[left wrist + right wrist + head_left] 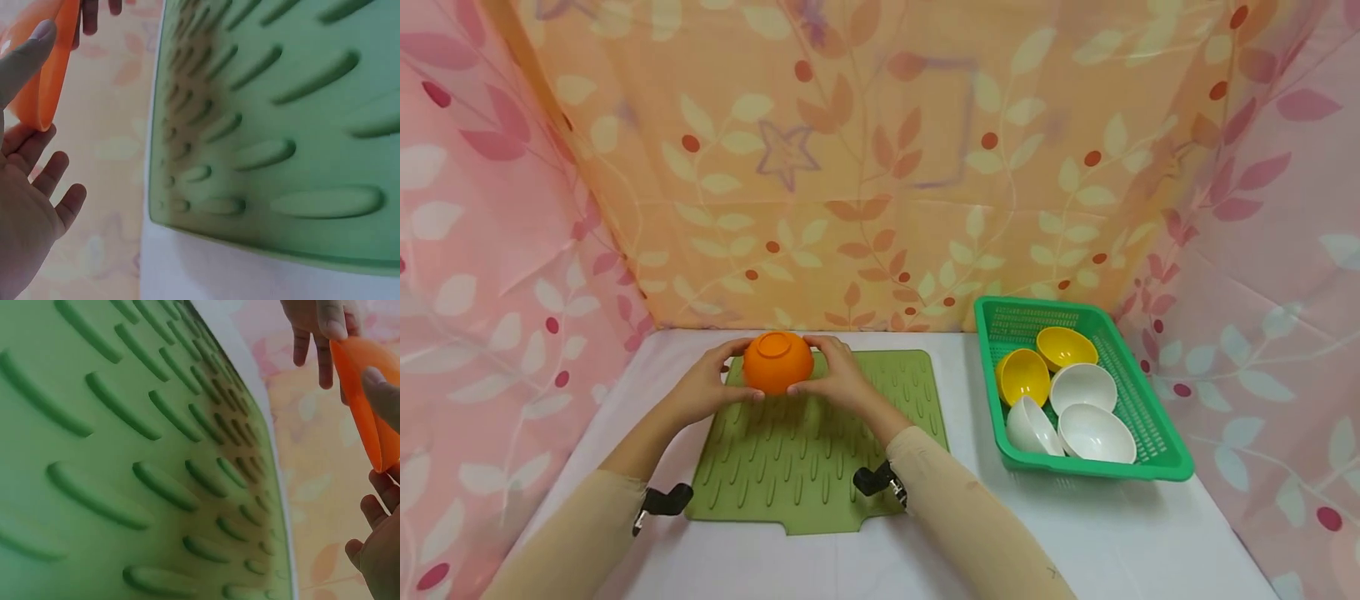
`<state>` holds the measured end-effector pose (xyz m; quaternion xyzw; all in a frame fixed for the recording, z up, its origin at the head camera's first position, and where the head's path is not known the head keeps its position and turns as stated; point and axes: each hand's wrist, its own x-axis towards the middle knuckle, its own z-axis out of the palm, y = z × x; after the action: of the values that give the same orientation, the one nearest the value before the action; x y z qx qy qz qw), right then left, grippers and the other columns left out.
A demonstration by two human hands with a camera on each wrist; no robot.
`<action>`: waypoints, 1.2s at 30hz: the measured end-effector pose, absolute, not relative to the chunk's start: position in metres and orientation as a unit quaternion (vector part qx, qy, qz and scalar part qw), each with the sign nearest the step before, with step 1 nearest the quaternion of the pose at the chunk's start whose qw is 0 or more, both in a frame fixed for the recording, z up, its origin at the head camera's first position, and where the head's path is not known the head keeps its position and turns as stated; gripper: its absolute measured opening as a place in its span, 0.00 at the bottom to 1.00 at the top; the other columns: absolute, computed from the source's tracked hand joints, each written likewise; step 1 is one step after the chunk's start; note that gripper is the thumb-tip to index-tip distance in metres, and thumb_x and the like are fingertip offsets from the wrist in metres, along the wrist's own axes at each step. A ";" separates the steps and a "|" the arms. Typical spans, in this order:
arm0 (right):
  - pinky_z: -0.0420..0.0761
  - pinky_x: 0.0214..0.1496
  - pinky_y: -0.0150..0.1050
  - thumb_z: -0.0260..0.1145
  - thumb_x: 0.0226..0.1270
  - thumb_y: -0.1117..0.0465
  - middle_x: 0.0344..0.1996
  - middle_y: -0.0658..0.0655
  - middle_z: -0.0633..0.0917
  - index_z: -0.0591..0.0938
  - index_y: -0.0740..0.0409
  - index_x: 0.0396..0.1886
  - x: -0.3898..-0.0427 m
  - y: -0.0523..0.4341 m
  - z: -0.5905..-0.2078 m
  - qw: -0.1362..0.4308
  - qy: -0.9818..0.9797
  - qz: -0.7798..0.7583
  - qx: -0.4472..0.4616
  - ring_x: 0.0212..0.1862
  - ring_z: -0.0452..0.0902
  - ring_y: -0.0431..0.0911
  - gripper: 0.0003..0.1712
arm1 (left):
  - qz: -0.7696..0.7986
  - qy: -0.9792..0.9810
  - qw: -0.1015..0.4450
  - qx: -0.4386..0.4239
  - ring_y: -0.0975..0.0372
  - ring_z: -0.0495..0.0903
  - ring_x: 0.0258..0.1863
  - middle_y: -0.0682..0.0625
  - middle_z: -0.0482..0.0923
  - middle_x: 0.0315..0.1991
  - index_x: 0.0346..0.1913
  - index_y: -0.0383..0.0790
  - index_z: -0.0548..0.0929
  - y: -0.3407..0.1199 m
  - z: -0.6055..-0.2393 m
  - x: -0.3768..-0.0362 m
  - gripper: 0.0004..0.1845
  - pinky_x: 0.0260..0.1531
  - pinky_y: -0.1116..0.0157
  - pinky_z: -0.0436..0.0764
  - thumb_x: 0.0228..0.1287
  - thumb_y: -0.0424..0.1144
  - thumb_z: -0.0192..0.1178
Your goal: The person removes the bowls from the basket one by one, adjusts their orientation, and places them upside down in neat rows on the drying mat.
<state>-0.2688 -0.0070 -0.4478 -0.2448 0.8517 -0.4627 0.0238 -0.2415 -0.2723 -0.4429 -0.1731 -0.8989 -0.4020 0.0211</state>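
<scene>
An orange bowl [778, 361] is turned upside down over the far left part of a green ridged drying mat [820, 450]. My left hand [715, 385] holds its left side and my right hand [831, 377] holds its right side, thumbs near the rim. In the left wrist view the orange bowl [44, 75] shows edge-on with my thumb across it and fingers spread below, above the mat [281, 125]. In the right wrist view the bowl [369, 400] is also edge-on, held from both sides above the mat [125, 456].
A green basket [1157, 450] stands to the right of the mat; it holds two yellow bowls [1022, 375] and three white bowls [1093, 433]. Patterned cloth walls close in the white table [1075, 542] on three sides.
</scene>
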 end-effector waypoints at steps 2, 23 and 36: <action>0.67 0.73 0.54 0.83 0.52 0.46 0.72 0.50 0.71 0.68 0.49 0.77 -0.276 -0.010 -0.454 0.031 0.852 -0.464 -0.239 0.73 0.63 0.49 0.54 | -0.406 -0.897 0.007 -0.173 0.42 0.65 0.71 0.37 0.70 0.71 0.75 0.39 0.66 -0.274 -0.446 -0.250 0.49 0.64 0.34 0.66 0.52 0.46 0.81; 0.67 0.75 0.48 0.82 0.56 0.50 0.73 0.51 0.73 0.66 0.51 0.78 -0.302 -0.046 -0.500 0.059 0.880 -0.443 -0.161 0.74 0.68 0.47 0.52 | -0.373 -0.914 -0.052 -0.148 0.35 0.61 0.73 0.33 0.65 0.74 0.75 0.34 0.64 -0.295 -0.489 -0.289 0.51 0.69 0.31 0.57 0.53 0.48 0.80; 0.61 0.69 0.48 0.84 0.52 0.46 0.69 0.47 0.78 0.71 0.46 0.76 -0.301 -0.057 -0.513 0.025 0.913 -0.371 -0.165 0.65 0.69 0.48 0.51 | -0.326 -0.934 -0.050 -0.138 0.37 0.63 0.73 0.33 0.69 0.72 0.74 0.36 0.68 -0.302 -0.505 -0.293 0.53 0.70 0.32 0.55 0.47 0.53 0.82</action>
<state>-0.3010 -0.0570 -0.5126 -0.1647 0.9135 -0.3713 0.0246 -0.2928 -0.3021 -0.5046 -0.1379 -0.9341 -0.3256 -0.0501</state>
